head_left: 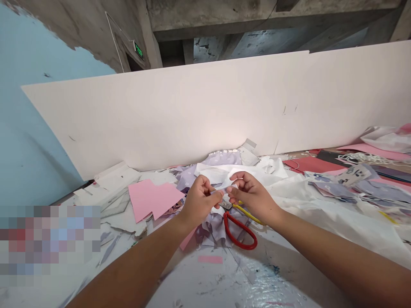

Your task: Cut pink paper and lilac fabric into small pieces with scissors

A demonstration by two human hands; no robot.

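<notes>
- Pinching right at the centre of the table: the left hand [199,203] has thumb and fingertips closed on a small pale scrap [222,191], too thin to call paper or fabric from here!
- The right hand [253,197] comes in from the other side, fingers curled, thumb and fingertips pinching that same scrap, the two hands nearly meeting.
- Just below them sit the scissors [239,229], metal blades under the left hand, one red handle loop and one yellow, neither hand gripping them.
- Beneath the scissors, crumpled lilac printed fabric [213,226] spreads out, with a white sheet [321,214] running off to the right.
- Over on the left, a notched piece of pink paper [154,199] lies on pale offcuts [120,214].
- Far right, a jumble: printed fabric scraps [334,188], a red sheet [308,164] and a pink sheet [372,149].
- Along the back edge stands a long white board [192,111], and the paint-flecked tabletop [224,282] shows up front!
</notes>
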